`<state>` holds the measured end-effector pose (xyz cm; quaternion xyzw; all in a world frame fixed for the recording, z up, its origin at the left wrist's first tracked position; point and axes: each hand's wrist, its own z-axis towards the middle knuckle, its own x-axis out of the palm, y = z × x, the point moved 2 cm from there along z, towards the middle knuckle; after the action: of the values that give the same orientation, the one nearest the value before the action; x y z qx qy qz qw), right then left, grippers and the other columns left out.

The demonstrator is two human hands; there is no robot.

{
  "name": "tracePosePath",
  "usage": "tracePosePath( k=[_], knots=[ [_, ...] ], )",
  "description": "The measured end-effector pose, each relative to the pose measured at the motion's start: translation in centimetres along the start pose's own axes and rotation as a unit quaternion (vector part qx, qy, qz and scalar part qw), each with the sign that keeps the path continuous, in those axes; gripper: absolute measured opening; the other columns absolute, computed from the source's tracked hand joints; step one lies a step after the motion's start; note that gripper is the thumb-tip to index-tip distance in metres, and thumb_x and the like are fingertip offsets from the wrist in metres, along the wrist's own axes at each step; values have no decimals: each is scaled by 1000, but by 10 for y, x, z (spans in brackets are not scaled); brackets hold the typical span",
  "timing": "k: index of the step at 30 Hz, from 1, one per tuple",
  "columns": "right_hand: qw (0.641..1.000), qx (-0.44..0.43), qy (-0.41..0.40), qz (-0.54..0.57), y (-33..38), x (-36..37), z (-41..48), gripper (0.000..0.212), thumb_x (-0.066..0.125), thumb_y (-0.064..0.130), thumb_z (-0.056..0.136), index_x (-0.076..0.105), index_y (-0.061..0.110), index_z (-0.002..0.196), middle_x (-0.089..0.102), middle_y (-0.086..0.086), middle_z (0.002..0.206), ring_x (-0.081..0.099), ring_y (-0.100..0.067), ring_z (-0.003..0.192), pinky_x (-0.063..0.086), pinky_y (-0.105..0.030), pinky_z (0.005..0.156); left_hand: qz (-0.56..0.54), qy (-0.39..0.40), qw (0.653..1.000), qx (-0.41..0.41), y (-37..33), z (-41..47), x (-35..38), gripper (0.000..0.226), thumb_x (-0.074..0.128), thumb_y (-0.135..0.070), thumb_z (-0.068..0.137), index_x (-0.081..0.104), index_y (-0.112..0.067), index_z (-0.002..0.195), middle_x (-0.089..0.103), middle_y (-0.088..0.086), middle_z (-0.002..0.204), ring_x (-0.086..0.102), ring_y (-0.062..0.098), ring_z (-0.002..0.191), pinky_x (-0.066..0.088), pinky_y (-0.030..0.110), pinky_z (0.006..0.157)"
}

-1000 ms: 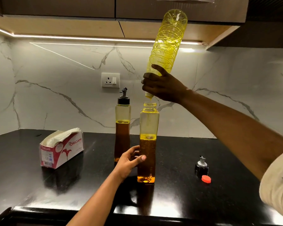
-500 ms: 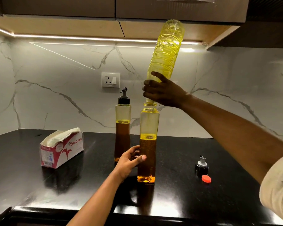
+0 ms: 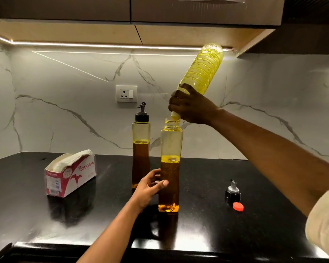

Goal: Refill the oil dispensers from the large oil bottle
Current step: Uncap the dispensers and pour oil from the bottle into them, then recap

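My right hand [image 3: 193, 107] grips the neck of the large yellow oil bottle [image 3: 202, 70], which is upended and leans to the right, its mouth just above the open dispenser. That open dispenser [image 3: 170, 168] stands on the black counter [image 3: 207, 224], roughly two-thirds full of amber oil. My left hand [image 3: 150, 185] holds its lower left side, thumb across the front. A second dispenser [image 3: 141, 149] with a black pour spout stands just behind and to the left. The loose black pour spout [image 3: 232, 192] and a red cap [image 3: 238, 206] lie on the counter to the right.
A tissue box [image 3: 70, 175] sits on the counter at the left. A marble wall with a socket [image 3: 126, 93] rises behind the counter. Cabinets hang overhead, close to the raised bottle's base. The counter's front edge runs along the bottom of the view.
The large bottle has tipped from nearly vertical to leaning right, and its base has dropped lower. My left hand and the dispenser have stayed in place.
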<state>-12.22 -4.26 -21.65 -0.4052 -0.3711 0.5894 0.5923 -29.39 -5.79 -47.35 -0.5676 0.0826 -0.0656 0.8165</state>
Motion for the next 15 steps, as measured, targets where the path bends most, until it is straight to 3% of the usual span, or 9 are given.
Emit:
tracePosePath(
  k=[5,11,15],
  knots=[
    [988,43,138,59,-3,-7,1,32,75,32,65,66,18,92,66,2,90,62,-23,93,44,-41,93,-3,-2,1000,-4,0,1,0,91,84,-62,51,54,-22,126,63,11,120,66,23,108,52,42,97],
    [973,58,210,71,-3,-12,4,31,57,33,84,59,14,108,64,-2,108,53,-25,110,38,-38,89,-6,0,1000,-6,-1,1,1,88,84,-62,51,54,-24,125,64,11,120,66,22,108,53,38,93],
    [965,80,230,95,-6,-14,4,30,53,33,87,57,14,110,62,-2,113,51,-24,113,37,-37,87,-3,0,1000,-10,0,1,0,89,84,-65,49,55,-26,124,64,9,120,65,22,109,52,43,96]
  ],
)
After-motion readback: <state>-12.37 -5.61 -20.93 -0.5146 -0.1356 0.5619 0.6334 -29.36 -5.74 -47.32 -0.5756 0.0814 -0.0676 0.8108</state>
